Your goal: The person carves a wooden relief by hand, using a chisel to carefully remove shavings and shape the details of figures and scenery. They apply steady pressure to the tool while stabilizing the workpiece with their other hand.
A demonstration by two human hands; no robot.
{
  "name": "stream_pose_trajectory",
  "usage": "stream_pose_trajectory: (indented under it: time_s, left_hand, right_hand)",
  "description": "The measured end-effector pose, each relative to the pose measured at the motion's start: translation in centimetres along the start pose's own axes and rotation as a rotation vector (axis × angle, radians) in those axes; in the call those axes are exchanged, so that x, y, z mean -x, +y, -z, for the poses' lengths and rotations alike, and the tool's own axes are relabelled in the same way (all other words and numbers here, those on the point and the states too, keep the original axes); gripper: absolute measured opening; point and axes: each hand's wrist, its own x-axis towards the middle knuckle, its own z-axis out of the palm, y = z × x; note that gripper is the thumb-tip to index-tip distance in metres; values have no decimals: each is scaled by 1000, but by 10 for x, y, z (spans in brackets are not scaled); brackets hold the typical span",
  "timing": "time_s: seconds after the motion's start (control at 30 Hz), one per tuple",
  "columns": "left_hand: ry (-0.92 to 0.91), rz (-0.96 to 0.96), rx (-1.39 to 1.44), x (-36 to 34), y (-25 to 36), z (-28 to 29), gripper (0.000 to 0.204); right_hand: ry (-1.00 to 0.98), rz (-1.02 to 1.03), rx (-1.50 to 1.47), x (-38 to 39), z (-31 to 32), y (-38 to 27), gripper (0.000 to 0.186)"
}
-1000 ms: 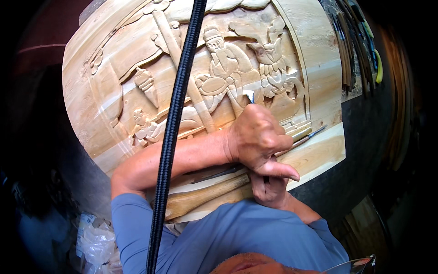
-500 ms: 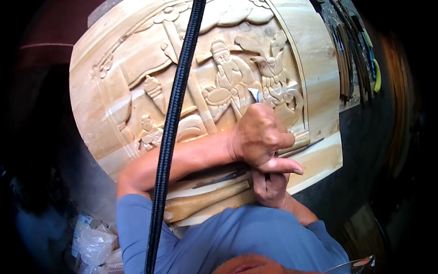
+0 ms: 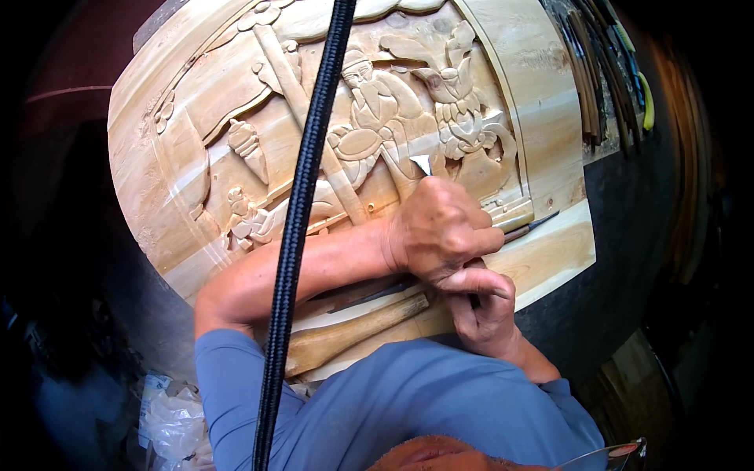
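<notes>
Since half a second ago, the chisel [image 3: 422, 164] has backed slightly toward six o'clock over the carving, the right hand [image 3: 484, 318] has slid out toward three o'clock, and the thumb of the left hand [image 3: 448, 228] has tucked down against it. The panel [image 3: 542, 129] lies flat under the arms, filling the middle, its top toward twelve o'clock.

The left is clenched in a fist on the chisel, whose blade pokes out at eleven o'clock, just beside the robe of the hatted figure [image 3: 385, 106]. The right, at five o'clock from the left, is curled round what looks like the handle's dark end (most of that handle is hidden).

Paring the ground or robe edge by hand seems to be the step in hand; whether the edge is biting, I cannot tell. As I judge it, the next move calls for a low, steady push toward eleven o'clock, the left guiding and the right pressing, without nicking the robe.

A second tool [image 3: 534, 225] rests at three o'clock, a mallet [image 3: 353, 334] between seven and eight, more tools [image 3: 589, 78] between one and two.

For containers, only a clear bag [image 3: 174, 421] shows, crumpled at eight o'clock; its contents can't be made out.
</notes>
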Motion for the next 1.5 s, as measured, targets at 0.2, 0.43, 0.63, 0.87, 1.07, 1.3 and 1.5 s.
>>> stream_pose_trajectory:
  time_s: [0.2, 0.43, 0.63, 0.87, 1.07, 1.3, 1.5]
  left_hand:
    - [-14, 39, -46, -6, -1, 3, 66]
    - [-26, 64, -67, -9, -1, 7, 68]
    - [-7, 70, -67, -10, -2, 5, 68]
    - [-9, 79, -95, -9, -2, 9, 68]
    - [4, 99, -162, -13, -3, 15, 69]
    - [23, 53, -68, -9, -4, 10, 67]
    - [0, 36, -2, -1, 4, 3, 67]
  right_hand:
    - [-63, -99, -18, 13, 6, 9, 26]
    - [69, 77, 49, -4, -7, 9, 24]
    - [82, 77, 30, -5, -7, 9, 25]
    - [78, 131, 43, -7, -12, 12, 26]
    - [131, 194, 2, -18, -18, 18, 24]
    - [63, 88, 22, -13, -8, 4, 20]
    - [-65, 14, 61, 11, 1, 5, 27]
